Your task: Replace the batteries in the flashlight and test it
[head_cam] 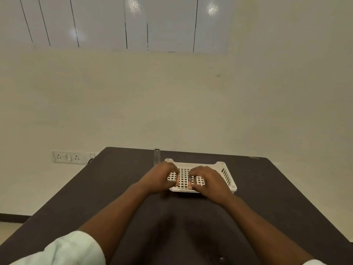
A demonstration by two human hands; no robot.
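Counts:
- Bench [267,188]: one, dark top.
- White lattice tray [226,175]: one, toward bench far edge, centre.
- Flashlight [156,155]: one, upright at bench far edge, just beside tray's far left corner.
- Hands: two, left hand [161,177] and right hand [208,180], both over tray.
- Batteries [192,178]: dark cylinders under right fingers in tray; looks like two, exact count unclear.
- Pale sleeves [72,249]: two, at near edge.
- Wall socket plate [67,156]: one, two sockets; smaller switch plate [92,156] beside it: one.
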